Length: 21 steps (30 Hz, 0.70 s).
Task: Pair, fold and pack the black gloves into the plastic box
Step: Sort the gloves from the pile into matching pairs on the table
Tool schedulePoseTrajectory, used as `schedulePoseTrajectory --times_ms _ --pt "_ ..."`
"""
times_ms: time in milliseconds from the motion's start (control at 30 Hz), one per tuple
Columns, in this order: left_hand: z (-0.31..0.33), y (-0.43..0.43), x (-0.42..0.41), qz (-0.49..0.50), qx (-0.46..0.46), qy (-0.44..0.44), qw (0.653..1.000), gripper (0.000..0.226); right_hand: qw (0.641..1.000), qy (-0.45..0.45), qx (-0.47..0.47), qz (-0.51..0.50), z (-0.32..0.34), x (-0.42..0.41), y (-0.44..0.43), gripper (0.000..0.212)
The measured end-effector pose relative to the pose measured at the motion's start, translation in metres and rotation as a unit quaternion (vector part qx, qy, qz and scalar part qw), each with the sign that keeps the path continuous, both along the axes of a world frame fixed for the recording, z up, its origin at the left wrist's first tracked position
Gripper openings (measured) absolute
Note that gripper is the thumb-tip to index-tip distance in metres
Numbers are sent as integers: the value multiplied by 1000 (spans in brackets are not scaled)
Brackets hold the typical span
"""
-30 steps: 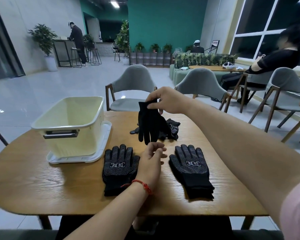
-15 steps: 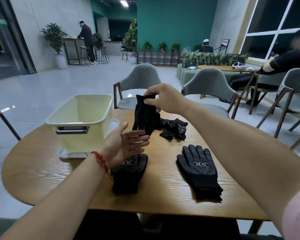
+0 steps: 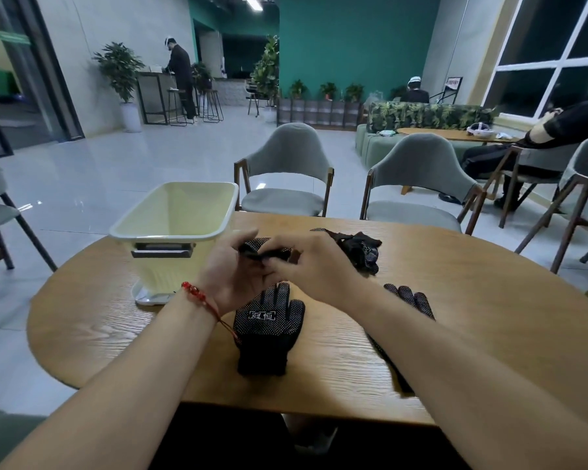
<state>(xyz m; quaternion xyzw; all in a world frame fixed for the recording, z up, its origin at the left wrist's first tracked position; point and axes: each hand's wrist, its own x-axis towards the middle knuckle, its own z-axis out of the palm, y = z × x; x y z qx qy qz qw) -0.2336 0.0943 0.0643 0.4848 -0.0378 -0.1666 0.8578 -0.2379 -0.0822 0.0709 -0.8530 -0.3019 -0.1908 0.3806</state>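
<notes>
Glove pinched between left hand and right hand, lying crosswise just right of plastic box; left hand nearer box.

Two grey chairs stand behind the wooden table.

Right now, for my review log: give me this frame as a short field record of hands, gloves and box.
left hand: holds bunched glove
right hand: pinches the same glove
flat glove: on table, dotted side up
second flat glove: partly under right forearm
glove pile: behind right hand
plastic box: upright, no glove visible inside
</notes>
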Motion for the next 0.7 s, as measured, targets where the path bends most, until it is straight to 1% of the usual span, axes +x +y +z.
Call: schedulePoseTrajectory --times_ms 67,200,300,367,533,600,700 --pt "-1 -2 -2 8 -7 4 1000 49 999 -7 51 -11 -16 -15 1 22" --pt "-12 -2 -8 3 -34 46 998 36 987 5 159 -32 -53 -38 8 27" --pt "-23 0 -8 -38 -45 73 996 61 980 24 193 -43 -78 -49 7 31" --pt "-24 2 -8 -49 -51 87 994 71 979 39 195 -41 -89 -55 5 31" --pt "-32 4 9 -33 -91 111 989 80 979 66 190 -20 -101 -66 1 24" --pt "-36 3 14 -35 -101 117 987 81 982 62 179 -14 -102 -68 2 22" --pt "-44 4 19 -40 -93 131 986 90 986 48 158 -6 -103 -70 3 20"
